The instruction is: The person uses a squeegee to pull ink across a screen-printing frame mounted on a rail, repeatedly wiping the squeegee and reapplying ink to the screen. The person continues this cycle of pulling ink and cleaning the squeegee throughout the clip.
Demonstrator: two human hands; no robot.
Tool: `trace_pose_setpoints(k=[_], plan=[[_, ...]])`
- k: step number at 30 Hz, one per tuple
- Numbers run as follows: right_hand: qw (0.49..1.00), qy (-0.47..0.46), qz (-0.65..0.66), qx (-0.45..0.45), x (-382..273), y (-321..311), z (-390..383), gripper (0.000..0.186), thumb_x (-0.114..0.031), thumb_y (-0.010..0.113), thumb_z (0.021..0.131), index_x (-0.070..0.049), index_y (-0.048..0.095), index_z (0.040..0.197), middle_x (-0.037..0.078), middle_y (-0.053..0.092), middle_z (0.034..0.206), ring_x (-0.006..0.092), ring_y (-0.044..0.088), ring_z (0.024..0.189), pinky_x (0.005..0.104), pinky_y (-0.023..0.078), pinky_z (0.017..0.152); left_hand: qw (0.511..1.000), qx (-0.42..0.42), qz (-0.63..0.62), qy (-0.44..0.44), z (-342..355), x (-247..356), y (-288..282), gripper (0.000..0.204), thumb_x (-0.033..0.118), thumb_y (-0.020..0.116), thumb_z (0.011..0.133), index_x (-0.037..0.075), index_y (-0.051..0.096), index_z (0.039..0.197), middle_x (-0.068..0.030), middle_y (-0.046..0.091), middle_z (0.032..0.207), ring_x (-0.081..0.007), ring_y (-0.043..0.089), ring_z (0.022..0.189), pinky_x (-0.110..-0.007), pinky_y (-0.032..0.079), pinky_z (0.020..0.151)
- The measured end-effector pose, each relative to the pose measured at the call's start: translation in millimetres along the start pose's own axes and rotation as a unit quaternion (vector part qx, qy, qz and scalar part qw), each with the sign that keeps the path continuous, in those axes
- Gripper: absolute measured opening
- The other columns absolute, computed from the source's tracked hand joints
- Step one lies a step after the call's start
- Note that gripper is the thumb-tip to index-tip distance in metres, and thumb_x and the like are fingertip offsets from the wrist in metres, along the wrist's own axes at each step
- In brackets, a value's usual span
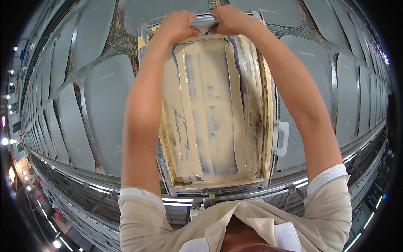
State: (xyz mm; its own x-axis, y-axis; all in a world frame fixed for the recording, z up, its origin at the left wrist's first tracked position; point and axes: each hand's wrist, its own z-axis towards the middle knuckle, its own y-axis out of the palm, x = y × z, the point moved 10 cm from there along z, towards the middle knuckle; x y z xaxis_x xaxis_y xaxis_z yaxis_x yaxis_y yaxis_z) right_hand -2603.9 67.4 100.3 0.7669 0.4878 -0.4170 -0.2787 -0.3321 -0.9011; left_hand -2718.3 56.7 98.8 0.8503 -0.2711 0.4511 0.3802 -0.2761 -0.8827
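Note:
My left hand (181, 26) and my right hand (226, 21) are closed around the two ends of a silver metal squeegee (204, 23) at the far end of a rectangular screen-printing frame (266, 159). Thick beige ink (212, 71) coats the screen, with dark blue streaks showing in the middle and along the sides; the squeegee's blade is mostly hidden by the ink and my hands. A white bracket handle (282, 136) is fixed to the frame's right side.
Rows of flat grey cut panels (107, 105) lie on a long, lined table on both sides of the frame. A metal rail (100, 187) runs along the near edge. Shelving and lights show at the fisheye's rim.

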Motion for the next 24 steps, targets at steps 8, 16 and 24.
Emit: trace_pose_setpoints(k=[8,16,24], plan=[[1.000,0.020,0.015,0.004,-50.5,39.8,-99.3,0.030,-0.025,0.081,0.077,-0.005,0.071,0.096,0.019,0.071,0.085,0.0396,0.068,0.083,0.0478,0.054,0.075,0.998,0.002,0.056,0.010,-106.6,35.8,38.2,0.028,0.029,0.082,0.073,0.015,0.074,0.096,-0.0106,0.074,0.090,-0.0323,0.069,0.091,-0.044,0.052,0.083],[1.000,-0.021,-0.006,-0.014,-162.6,114.2,-317.7,0.021,-0.018,0.082,0.072,-0.009,0.065,0.080,0.014,0.068,0.076,0.0343,0.067,0.078,0.0461,0.051,0.077,0.996,0.036,0.051,0.062,-333.6,136.2,110.6,0.021,0.022,0.082,0.073,0.013,0.072,0.089,-0.0065,0.068,0.084,-0.0296,0.065,0.083,-0.044,0.044,0.077],[0.997,-0.068,0.010,0.041,-197.6,118.9,-376.1,0.019,-0.016,0.080,0.074,-0.009,0.064,0.081,0.010,0.067,0.072,0.0313,0.067,0.074,0.0425,0.048,0.081,0.994,0.065,0.011,0.084,-397.0,164.2,113.9,0.018,0.016,0.078,0.075,0.014,0.071,0.091,-0.0023,0.066,0.083,-0.0238,0.064,0.083,-0.040,0.039,0.081]])
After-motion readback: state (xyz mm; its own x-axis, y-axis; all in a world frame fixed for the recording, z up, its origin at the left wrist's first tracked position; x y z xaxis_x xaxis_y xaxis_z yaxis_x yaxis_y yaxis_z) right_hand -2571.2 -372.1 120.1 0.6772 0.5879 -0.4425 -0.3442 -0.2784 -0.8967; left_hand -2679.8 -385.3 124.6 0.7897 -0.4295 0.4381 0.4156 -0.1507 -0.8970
